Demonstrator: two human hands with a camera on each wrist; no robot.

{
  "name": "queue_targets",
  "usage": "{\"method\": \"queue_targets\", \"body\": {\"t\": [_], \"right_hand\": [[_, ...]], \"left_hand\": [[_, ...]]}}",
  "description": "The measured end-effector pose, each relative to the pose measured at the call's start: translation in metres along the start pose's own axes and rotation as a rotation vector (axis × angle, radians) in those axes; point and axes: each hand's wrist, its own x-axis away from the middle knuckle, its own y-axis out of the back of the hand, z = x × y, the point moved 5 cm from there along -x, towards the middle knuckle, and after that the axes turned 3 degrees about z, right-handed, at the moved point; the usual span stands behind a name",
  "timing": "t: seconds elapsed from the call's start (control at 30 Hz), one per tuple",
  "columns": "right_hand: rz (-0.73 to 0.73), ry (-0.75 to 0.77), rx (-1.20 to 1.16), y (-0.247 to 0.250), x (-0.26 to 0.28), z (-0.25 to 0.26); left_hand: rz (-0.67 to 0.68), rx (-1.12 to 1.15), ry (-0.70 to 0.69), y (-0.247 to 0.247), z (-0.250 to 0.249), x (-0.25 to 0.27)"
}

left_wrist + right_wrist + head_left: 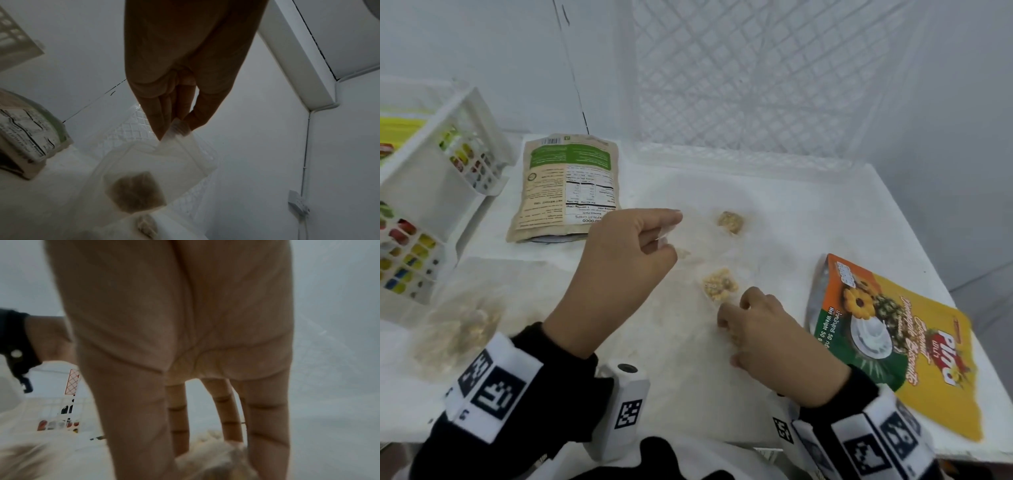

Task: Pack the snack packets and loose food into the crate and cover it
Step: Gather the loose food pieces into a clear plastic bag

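Observation:
My left hand (667, 237) is raised over the table's middle and pinches the top edge of a clear plastic bag (164, 162). A brownish snack square (135, 193) lies in that bag. My right hand (726, 323) is down on the white table. Its thumb and fingers (265, 426) close around a puffed snack cluster (213, 456). Two more loose clusters lie on the table, one (719, 287) just past my right fingertips and one (730, 222) farther back. A brown packet (566, 192) lies at back left. A yellow and orange biscuit packet (893, 342) lies at right.
A white crate (431, 192) holding colourful packets stands at the left edge. A large white lattice crate (756, 85) stands upright against the back wall. A clear bag of food (458, 329) lies at front left. The table's right edge runs past the biscuit packet.

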Motion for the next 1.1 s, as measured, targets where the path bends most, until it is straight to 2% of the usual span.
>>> {"method": "queue_targets", "body": {"t": [0.1,0.17,0.33,0.4,0.43,0.53,0.6,0.87,0.97,1.1], "right_hand": [[-0.024,0.019,-0.085,0.005,-0.004,0.001],[-0.114,0.037,-0.201,0.023,-0.003,0.000],[-0.581,0.102,-0.477,0.089,0.020,-0.002],[-0.765,0.183,-0.613,0.109,0.031,0.006],[-0.809,0.240,-0.661,0.114,0.033,0.012],[-0.822,0.350,-0.627,0.114,0.025,0.031],[-0.833,0.337,-0.509,0.108,0.017,0.038],[-0.838,0.279,-0.340,0.087,-0.004,0.044],[-0.761,0.295,-0.252,0.084,-0.009,0.042],[-0.511,0.306,-0.028,0.084,-0.022,0.043]], "left_hand": [[0.008,0.008,-0.008,0.000,-0.002,0.002],[0.003,0.002,-0.011,0.001,-0.003,0.003],[-0.020,-0.046,-0.023,0.006,-0.001,0.004],[-0.028,-0.069,-0.026,0.006,-0.001,0.004],[-0.029,-0.081,-0.029,0.006,-0.001,0.004],[-0.036,-0.109,-0.042,0.005,-0.002,0.005],[-0.044,-0.126,-0.053,0.004,-0.003,0.006],[-0.030,-0.156,-0.097,-0.004,-0.006,0.011],[-0.037,-0.164,-0.094,-0.003,-0.003,0.010],[-0.041,-0.166,-0.097,-0.002,-0.004,0.009]]}}
